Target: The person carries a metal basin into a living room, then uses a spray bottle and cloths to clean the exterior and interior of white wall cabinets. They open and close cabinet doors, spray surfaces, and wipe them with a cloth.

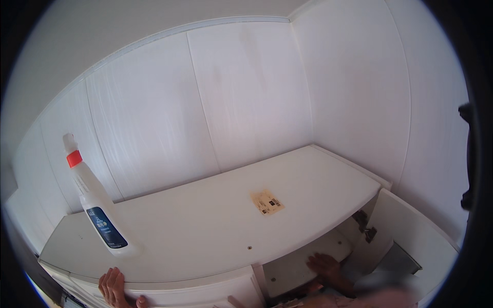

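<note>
My left hand [112, 287] grips the front edge of a white cabinet [185, 235], its fingers over the top and its thumb against the front. My right hand [323, 265] reaches into the compartment at the cabinet's right end. Its fingers are stretched out against a white inner board [292, 265] that has screws in it. I see nothing held in this hand, though its underside is hidden. Toward the left of the cabinet top stands a white spray bottle [104, 215] with a red collar and a dark blue label.
The cabinet door [416, 227] hangs open at the right on a metal hinge [369, 233]. A torn, yellowed label [267, 202] with print sticks to the cabinet top. White wall panels [246, 96] rise behind and to the right. A blurred pinkish shape [385, 298] fills the lower right.
</note>
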Demonstrator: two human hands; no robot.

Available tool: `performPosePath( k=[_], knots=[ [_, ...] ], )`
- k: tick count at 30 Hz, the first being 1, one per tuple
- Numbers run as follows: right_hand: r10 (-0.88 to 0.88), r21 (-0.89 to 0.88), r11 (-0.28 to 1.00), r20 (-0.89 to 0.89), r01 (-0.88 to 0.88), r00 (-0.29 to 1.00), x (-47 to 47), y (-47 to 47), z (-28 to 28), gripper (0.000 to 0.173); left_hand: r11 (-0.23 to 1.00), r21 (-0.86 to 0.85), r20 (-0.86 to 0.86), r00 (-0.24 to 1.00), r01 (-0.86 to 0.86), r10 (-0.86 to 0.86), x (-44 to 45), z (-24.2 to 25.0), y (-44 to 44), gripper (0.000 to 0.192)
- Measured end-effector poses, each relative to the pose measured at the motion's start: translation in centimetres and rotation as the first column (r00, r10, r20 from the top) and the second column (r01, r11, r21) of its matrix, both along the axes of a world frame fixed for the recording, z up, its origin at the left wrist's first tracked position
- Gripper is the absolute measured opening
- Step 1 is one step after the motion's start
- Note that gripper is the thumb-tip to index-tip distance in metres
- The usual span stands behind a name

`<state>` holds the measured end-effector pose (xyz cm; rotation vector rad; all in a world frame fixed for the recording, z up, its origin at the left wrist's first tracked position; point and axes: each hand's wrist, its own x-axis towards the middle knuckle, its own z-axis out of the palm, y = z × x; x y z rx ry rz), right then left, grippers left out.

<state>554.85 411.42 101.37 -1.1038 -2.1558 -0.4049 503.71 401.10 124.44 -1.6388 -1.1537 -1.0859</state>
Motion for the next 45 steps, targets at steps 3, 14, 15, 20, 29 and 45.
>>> performPosePath(
  k=[3,14,15,20,29,45],
  knots=[
    [-0.001,-0.035,0.999,-0.009,0.0,1.0,0.0,0.0,0.0,0.063,1.0,0.008,0.003,1.0,0.006,-0.006,0.1,0.3,-0.1,0.061],
    [0.071,-0.154,0.984,-0.096,-0.085,0.993,0.7,-0.2,1.0,0.066,0.985,-0.155,0.315,0.941,-0.082,0.127,0.5,2.7,-0.1,0.042],
    [0.048,-0.15,0.987,-0.099,-0.063,0.994,0.7,0.0,0.6,0.063,0.992,-0.068,0.352,0.928,-0.103,0.12,0.7,3.2,-0.1,0.029],
    [0.036,0.078,0.996,-0.077,-0.03,0.996,0.4,2.3,-2.6,0.046,0.997,0.047,0.642,0.763,0.059,-0.075,-1.6,10.6,2.6,0.05],
    [0.029,-0.066,0.997,-0.028,-0.03,0.999,0.9,2.1,-2.7,0.035,0.98,-0.173,0.706,0.706,0.099,0.053,1.9,18.6,8.1,0.093],
    [0.049,-0.375,0.927,0.202,0.031,0.978,2.1,2.5,-2.0,0.055,0.942,-0.314,0.611,0.784,0.117,0.106,0.8,21.1,10.0,0.057]
  ],
)
